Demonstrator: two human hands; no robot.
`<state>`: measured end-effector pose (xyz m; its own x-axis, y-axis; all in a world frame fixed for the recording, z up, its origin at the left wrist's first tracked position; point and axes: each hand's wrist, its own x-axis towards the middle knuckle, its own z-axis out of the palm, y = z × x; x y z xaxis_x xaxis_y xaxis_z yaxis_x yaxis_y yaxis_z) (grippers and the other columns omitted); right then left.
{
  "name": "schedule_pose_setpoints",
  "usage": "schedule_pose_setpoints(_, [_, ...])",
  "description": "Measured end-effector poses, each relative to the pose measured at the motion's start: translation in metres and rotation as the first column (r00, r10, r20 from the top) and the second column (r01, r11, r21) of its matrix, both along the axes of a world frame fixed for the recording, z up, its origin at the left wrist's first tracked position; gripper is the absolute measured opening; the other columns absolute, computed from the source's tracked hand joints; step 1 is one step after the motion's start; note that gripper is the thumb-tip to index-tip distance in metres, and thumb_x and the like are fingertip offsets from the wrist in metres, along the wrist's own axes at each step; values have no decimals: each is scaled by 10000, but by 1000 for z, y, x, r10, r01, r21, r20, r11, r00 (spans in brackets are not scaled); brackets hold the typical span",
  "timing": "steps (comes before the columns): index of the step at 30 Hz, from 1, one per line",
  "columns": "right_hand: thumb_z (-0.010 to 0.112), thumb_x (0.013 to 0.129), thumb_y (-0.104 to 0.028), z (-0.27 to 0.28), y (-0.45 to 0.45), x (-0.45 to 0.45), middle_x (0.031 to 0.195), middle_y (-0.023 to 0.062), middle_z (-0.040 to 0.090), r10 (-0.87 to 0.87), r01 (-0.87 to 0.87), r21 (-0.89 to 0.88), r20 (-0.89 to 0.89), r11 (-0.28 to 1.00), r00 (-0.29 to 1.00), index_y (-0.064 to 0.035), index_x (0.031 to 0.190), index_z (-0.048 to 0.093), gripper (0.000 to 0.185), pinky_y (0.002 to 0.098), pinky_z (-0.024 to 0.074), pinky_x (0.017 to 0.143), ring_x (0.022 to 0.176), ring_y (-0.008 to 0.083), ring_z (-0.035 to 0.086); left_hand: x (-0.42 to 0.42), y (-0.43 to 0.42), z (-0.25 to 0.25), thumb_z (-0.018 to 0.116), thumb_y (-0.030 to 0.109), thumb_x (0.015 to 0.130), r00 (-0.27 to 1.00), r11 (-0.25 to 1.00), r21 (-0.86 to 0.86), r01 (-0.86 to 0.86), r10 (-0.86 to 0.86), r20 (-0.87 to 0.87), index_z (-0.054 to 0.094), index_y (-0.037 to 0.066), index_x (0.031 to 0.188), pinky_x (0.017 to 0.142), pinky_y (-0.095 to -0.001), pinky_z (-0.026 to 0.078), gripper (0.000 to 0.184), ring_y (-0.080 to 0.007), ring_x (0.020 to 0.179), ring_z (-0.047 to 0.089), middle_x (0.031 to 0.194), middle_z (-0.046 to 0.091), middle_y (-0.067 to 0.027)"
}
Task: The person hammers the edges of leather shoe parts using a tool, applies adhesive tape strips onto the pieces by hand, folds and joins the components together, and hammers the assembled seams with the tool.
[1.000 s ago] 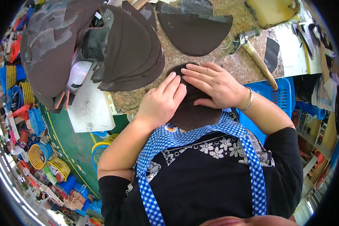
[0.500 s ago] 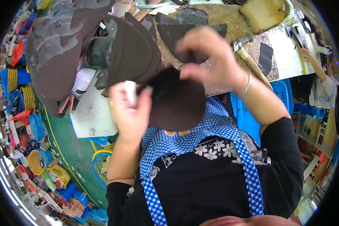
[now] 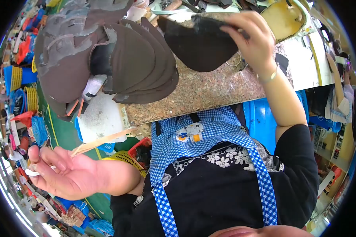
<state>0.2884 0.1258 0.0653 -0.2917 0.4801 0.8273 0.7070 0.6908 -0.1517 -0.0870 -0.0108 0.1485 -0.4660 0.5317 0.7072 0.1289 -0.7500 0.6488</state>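
My right hand (image 3: 251, 41) pinches a dark brown, round-edged flat piece (image 3: 201, 47) by its upper right edge and holds it over the speckled bench board (image 3: 197, 94). My left hand (image 3: 67, 173) is out to the left, palm up, away from the bench, its fingers curled. A thin tan strip (image 3: 103, 142) runs from those fingers back toward the bench corner; the grip point itself is hidden. Something white shows at one left fingertip, perhaps a wrap. Overlapping similar brown pieces (image 3: 142, 63) lie left of the board, several with grey smears along their edges.
A container with a yellowish inside (image 3: 283, 23) stands at the back right. A blue basket (image 3: 261, 118) is below the bench's front edge, and a yellow basket (image 3: 124, 156) is near my left forearm. At far right another person's arm (image 3: 338, 85) shows.
My left hand has left the brown piece and swung down to the left, with the tan strip now trailing. My right hand has carried the piece up and away from my apron, over the board.
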Motion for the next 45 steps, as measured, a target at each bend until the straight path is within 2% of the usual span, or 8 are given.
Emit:
schedule_pose_setpoints(6, [687,665,-131,43,-73,-35,868,9,630,193,-315,322,358,893,914,-124,920,657,257,317,499,673,796,188,616,91,26,3,853,42,665,871,811,-531,245,-424,-246,501,10,1132,902,-347,482,586,-230,935,647,1001,674,-167])
schedule_pose_setpoints(13, [657,718,-136,46,-94,-36,922,26,640,393,-468,210,316,858,863,-117,876,648,159,326,496,690,822,196,622,88,48,-35,710,-60,810,490,361,-731,579,-871,-41,526,34,1017,745,-221,465,293,-89,834,592,968,644,-70])
schedule_pose_setpoints(20, [680,697,-55,39,-97,-36,952,85,663,518,-527,-4,191,850,834,-60,871,625,183,371,521,736,872,236,654,103,36,-52,663,-9,875,681,415,-702,579,-720,136,518,60,957,601,-211,456,181,-45,683,546,808,594,-16])
schedule_pose_setpoints(29, [604,879,9,64,-76,-3,1129,113,653,40,-870,-148,-981,471,188,-17,1241,575,364,303,513,919,1028,190,636,-19,-12,28,487,191,948,990,972,205,-114,128,-56,595,-5,919,614,-342,332,225,-187,648,416,795,491,-83])
schedule_pose_setpoints(32, [697,837,-41,37,-69,-32,1008,53,682,-238,-596,-762,-647,255,725,0,1151,647,321,245,514,838,925,118,633,-13,-32,55,475,213,957,926,805,463,371,-356,-125,603,34,909,603,-349,305,225,-202,664,402,788,477,-73])
schedule_pose_setpoints(35, [756,782,-89,-41,-87,-43,966,95,674,132,-236,-845,-196,480,972,-61,1128,672,358,291,507,802,901,178,645,18,-28,49,587,274,936,959,949,300,-92,165,-229,561,62,933,585,-320,279,214,-169,664,379,820,497,-22])
schedule_pose_setpoints(38, [835,660,-178,-54,-98,-46,992,107,648,136,-55,-479,137,876,981,-51,1162,640,554,377,504,840,1008,292,609,43,-14,2,625,243,897,840,984,-125,126,-173,-515,597,36,995,573,-366,357,232,-215,687,482,830,570,-61])
schedule_pose_setpoints(45, [817,741,-141,9,-103,-44,939,85,647,323,-669,-660,-586,341,743,-40,1028,647,348,323,519,729,821,214,634,110,8,-82,583,0,915,473,504,-697,510,-841,-262,656,-14,1013,656,-277,447,123,-182,738,576,863,607,-89])
